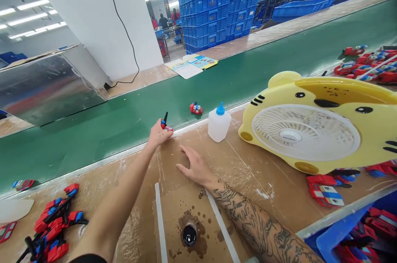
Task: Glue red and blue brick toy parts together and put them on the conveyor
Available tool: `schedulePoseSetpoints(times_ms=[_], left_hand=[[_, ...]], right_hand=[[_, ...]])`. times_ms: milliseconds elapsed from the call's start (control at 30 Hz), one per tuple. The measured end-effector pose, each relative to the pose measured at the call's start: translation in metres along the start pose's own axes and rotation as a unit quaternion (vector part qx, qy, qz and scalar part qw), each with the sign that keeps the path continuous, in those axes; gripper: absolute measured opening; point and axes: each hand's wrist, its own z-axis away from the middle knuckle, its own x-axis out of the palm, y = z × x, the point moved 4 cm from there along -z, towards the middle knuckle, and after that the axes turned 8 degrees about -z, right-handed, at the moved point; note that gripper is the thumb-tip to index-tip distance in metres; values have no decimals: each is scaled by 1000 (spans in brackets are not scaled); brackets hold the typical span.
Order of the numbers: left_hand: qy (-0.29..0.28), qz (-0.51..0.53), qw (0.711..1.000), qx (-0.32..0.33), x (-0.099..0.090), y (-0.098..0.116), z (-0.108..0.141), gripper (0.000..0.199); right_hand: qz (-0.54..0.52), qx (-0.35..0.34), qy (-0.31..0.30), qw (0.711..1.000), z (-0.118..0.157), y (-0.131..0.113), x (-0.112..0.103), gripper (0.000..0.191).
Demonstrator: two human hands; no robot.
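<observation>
My left hand (158, 134) is closed on a small red and blue plastic toy part (168, 127) with a black stick pointing up, at the near edge of the green conveyor belt (136, 116). Over the brown tabletop, my right hand (195, 164) holds nothing, its fingers apart. Beyond it stands a white squeeze bottle (218, 124) with a blue cap. Another red, white and blue toy part (196, 108) lies on the belt. Between my forearms, a small round dark cup (189, 235) sits amid wet stains on a brown board, flanked by white strips.
A yellow animal-faced fan (310, 126) takes up the right side. Red and blue parts (51, 225) are piled at the left. More parts fill a blue bin (328, 238) at lower right. Stacked blue crates (214, 6) stand past the belt; people sit farther back.
</observation>
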Motion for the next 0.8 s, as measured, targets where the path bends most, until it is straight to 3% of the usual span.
schedulePoseSetpoints(times_ms=[200,333,433,600,667,800], left_hand=[[-102,-114,988,-25,-24,-32,-70,31],[-138,-126,982,-30,-21,-47,-88,35],[-136,-121,983,-19,-17,-55,-86,35],[-53,-99,993,31,-18,-71,-50,99],[-21,-93,995,42,-22,-81,-22,99],[-2,-97,993,73,-49,-107,58,70]], right_hand=[[5,-13,-24,1000,-4,-8,-5,46],[11,-12,-34,999,-5,-9,-5,39],[13,-6,-37,999,-4,-9,-4,31],[22,-9,-53,998,-4,-8,-3,20],[17,-7,-52,998,-4,-6,-2,18],[12,15,-43,999,-5,-1,-1,19]])
